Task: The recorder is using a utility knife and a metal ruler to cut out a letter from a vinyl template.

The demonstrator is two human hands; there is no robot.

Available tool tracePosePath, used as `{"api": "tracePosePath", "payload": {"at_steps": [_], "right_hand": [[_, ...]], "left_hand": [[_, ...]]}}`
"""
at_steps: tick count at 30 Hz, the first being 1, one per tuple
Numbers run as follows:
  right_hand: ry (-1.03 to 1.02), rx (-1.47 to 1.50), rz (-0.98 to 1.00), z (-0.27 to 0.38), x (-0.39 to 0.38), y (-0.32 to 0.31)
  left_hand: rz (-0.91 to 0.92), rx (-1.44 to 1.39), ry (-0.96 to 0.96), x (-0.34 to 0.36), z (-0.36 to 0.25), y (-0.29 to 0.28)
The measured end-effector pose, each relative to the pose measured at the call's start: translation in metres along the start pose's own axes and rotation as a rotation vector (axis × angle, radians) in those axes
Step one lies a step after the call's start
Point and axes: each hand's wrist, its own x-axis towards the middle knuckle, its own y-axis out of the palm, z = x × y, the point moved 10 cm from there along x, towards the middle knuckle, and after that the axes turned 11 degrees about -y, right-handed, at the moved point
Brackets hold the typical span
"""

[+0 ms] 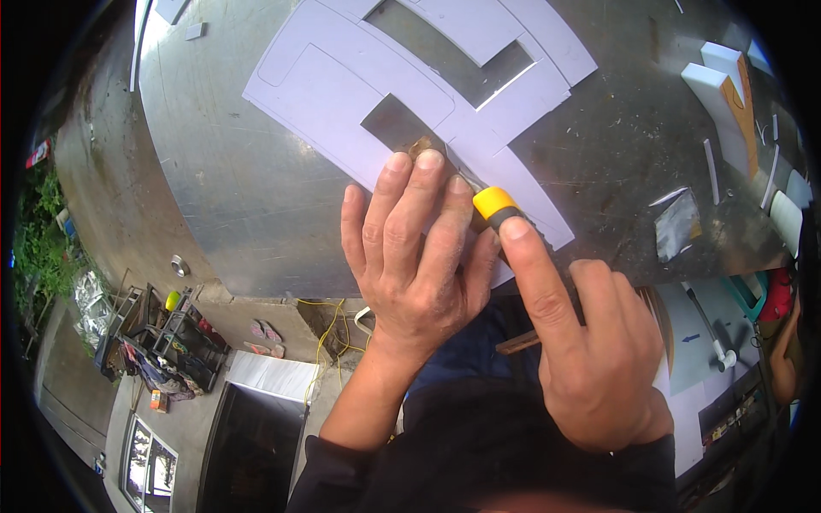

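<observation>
While green plants (38,256) are showing at 9 o'clock on the far rim, a dark metal rack (158,329) is standing on the ground at 8 o'clock. The grey metal table (248,192) is spreading from 10 o'clock across to 3 o'clock, its curved look coming from the lens.

On it, at 12 o'clock, a white sheet (342,90) is lying flat, bearing thin outlines and two cut openings; the smaller opening is sitting just beyond the left fingertips. The left hand (415,244) is resting near centre, palm down, fingers extended and slightly parted, tips pressing on the work. A brownish end (421,146) is poking out past them; its remainder is hidden.

The right hand (590,342), at 4 o'clock, is closing around a yellow-and-black knife (496,203), index finger lying along the handle. The blade is pointing toward 10 o'clock, close beside the left index fingertip, over the sheet.

Further right, a silvery packet (678,224) is lying at 3 o'clock, and white blocks (714,98) are standing at 2 o'clock.
</observation>
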Motion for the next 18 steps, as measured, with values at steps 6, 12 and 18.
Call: {"api": "tracePosePath", "payload": {"at_steps": [6,12,18], "right_hand": [[0.028,0.034,0.027,0.0,-0.006,0.002],[0.035,0.029,0.067,0.001,-0.015,0.001],[0.041,0.022,0.106,-0.001,-0.027,0.002]], "left_hand": [[0.012,0.014,-0.007,0.0,0.001,0.001],[0.014,0.009,-0.014,0.001,0.002,-0.002],[0.044,-0.002,0.025,0.0,-0.001,0.001]]}}
